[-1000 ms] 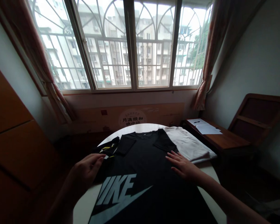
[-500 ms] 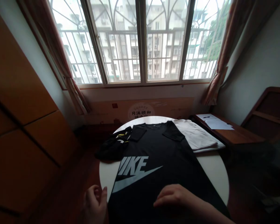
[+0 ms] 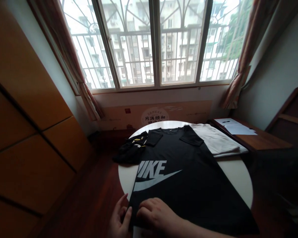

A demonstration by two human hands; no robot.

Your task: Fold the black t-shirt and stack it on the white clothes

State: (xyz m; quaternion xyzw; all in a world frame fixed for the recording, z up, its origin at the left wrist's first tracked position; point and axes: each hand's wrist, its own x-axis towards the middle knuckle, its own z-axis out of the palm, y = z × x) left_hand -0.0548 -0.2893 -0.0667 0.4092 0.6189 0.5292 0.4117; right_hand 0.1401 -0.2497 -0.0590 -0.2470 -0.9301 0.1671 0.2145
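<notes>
A black T-shirt [image 3: 188, 178] with a large grey NIKE print lies spread over a round white table [image 3: 240, 178], its collar toward the window. At the shirt's lower left side, my left hand [image 3: 119, 218] has its fingers curved and apart, with the thumb at the cloth's edge. Just right of it, my right hand [image 3: 156, 213] is closed, fingers curled down on the black cloth. Its fingertips are hidden. A pale patch shows below the right hand.
A bundled black garment [image 3: 129, 150] with yellow and white marks overhangs the table's left edge. Folded white cloth [image 3: 213, 140] lies at the back right. Beyond stands a brown wooden desk [image 3: 265, 140] with papers [image 3: 238, 127]. Wooden cabinets [image 3: 57, 145] line the left side.
My right hand has moved left across the shirt, close to my left hand. My left hand has come up against the shirt's left edge. The view has shifted slightly left.
</notes>
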